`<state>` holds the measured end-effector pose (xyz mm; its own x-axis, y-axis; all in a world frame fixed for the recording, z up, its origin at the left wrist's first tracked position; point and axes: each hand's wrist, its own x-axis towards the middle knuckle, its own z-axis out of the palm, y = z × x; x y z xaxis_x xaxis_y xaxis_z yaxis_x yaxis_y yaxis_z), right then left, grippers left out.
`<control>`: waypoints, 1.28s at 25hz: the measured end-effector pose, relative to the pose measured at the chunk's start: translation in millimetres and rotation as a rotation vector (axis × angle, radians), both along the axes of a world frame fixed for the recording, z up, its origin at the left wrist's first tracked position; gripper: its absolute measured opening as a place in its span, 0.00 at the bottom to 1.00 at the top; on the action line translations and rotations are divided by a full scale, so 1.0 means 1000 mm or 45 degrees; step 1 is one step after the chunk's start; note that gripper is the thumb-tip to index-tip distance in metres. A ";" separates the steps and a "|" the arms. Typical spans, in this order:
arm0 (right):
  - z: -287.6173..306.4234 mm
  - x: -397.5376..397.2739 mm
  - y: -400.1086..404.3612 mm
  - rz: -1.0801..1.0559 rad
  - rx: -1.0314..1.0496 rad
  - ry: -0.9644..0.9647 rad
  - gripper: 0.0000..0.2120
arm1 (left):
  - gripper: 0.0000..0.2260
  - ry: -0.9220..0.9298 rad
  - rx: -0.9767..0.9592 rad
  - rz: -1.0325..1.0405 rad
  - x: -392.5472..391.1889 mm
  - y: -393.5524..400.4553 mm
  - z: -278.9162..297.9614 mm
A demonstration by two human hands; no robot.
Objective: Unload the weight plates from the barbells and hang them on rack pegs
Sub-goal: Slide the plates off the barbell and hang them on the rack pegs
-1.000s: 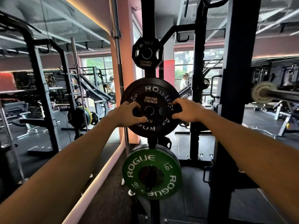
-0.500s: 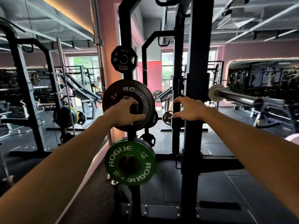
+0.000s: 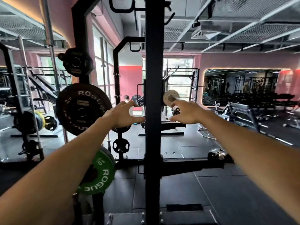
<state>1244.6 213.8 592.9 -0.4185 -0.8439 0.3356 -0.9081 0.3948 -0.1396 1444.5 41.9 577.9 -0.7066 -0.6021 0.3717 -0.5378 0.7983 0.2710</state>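
A black 5 kg Rogue plate [image 3: 82,109] hangs on a peg of the left rack upright [image 3: 80,30]. Above it hangs a small black plate [image 3: 76,62], and below it a green 10 kg Rogue plate [image 3: 99,172]. My left hand [image 3: 121,115] is off the black plate, to its right, fingers spread and holding nothing. My right hand [image 3: 186,113] is also empty with fingers apart, right of the near black upright [image 3: 153,78]. A bare barbell sleeve end [image 3: 170,97] shows just above my right hand, farther back.
A small black plate [image 3: 121,145] hangs on a farther rack. Other racks with loaded plates [image 3: 29,122] stand at the left. A bench [image 3: 240,109] and a wall mirror [image 3: 243,86] are at the right. Something metallic [image 3: 216,155] lies on the black floor mats.
Both hands have let go of the black 5 kg plate, which stays on its peg. My view and hands have swung right toward the barbell sleeve.
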 end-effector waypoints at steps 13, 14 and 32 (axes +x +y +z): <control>-0.005 -0.187 0.058 -0.051 -0.040 -0.144 0.28 | 0.26 0.083 0.005 -0.040 -0.177 0.033 0.005; -0.005 -0.199 0.051 -0.047 -0.050 -0.154 0.27 | 0.25 0.092 -0.003 -0.025 -0.188 0.023 0.005; -0.010 -0.396 -0.233 -0.002 -0.128 -0.273 0.20 | 0.21 0.188 -0.012 0.022 -0.402 -0.241 0.005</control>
<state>848.6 -19.5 583.4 -0.4905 -0.8099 0.3216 -0.8529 0.3705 -0.3677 1042.7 -199.0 582.9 -0.6331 -0.6100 0.4765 -0.5065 0.7920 0.3409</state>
